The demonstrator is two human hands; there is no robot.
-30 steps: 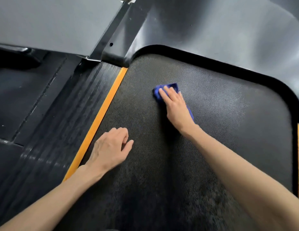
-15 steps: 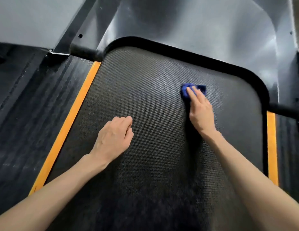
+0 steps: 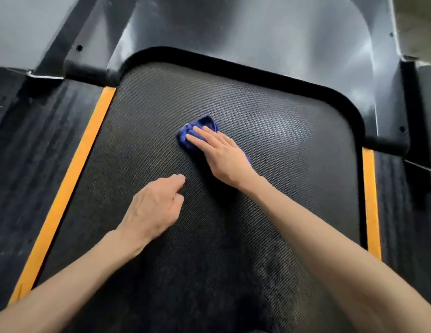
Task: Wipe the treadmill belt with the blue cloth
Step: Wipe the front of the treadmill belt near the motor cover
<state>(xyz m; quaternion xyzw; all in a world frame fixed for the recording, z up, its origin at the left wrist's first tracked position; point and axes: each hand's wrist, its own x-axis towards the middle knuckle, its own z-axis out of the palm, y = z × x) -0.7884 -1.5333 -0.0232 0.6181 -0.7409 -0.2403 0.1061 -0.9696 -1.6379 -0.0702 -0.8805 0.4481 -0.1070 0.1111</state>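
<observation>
Right grip (image 3: 221,152) lies flat, fingers straight and released, pressing the blue cloth (image 3: 202,123) (bunched, partly under the palm) onto the treadmill belt (image 3: 281,164) near its middle. Left grip (image 3: 154,207) rests on the belt nearby, fingers loosely curled, grasping nothing.

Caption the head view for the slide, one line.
Right hand presses the blue cloth flat on the treadmill belt; left hand, loosely curled, holds nothing.

A glossy grey hood (image 3: 257,32) reflects soft light; 2 orange strips (image 3: 72,179) edge black ribbed side rails (image 3: 29,164).
</observation>
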